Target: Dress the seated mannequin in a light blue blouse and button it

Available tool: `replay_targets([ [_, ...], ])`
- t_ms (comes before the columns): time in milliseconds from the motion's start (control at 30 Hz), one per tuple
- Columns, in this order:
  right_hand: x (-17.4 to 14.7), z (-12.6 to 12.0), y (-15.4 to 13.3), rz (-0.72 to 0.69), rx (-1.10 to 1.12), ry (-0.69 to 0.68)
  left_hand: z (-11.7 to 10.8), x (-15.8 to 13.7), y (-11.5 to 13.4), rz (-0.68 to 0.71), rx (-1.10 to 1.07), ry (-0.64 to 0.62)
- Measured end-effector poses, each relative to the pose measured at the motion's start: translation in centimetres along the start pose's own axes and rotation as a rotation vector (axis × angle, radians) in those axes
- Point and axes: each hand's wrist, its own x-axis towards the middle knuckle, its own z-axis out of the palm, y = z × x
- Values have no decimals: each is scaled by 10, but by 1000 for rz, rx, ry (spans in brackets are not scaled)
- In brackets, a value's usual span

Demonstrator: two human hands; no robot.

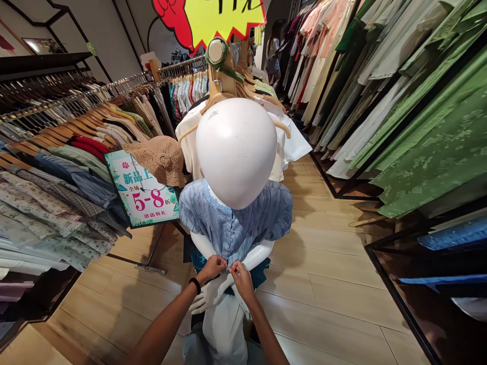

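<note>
A white mannequin faces me, wearing a blue short-sleeved blouse with a lace collar and a row of small buttons down the front. At the lower end of that row, my left hand pinches the blouse's front edge. Close beside it on the right, my right hand pinches the opposite edge, fingertips nearly touching the left ones. Which button or loop lies between the fingers is too small to make out. Below my hands are the mannequin's white hands and its white trousers.
A sale sign and a brown knitted hat are left of the mannequin. Clothes racks line the left; green garments hang on the right. A black display frame stands low right. A person is in the background.
</note>
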Motion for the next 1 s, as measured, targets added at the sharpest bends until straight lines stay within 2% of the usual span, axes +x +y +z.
replay_targets([
  [200, 0, 0, 3, 24, 19, 22, 3, -3, -1, 13, 6, 45],
  [533, 2, 3, 5, 67, 28, 72, 20, -24, 1, 180, 108, 214],
  [1000, 5, 10, 2, 47, -28, 79, 23, -23, 1, 179, 136, 315],
])
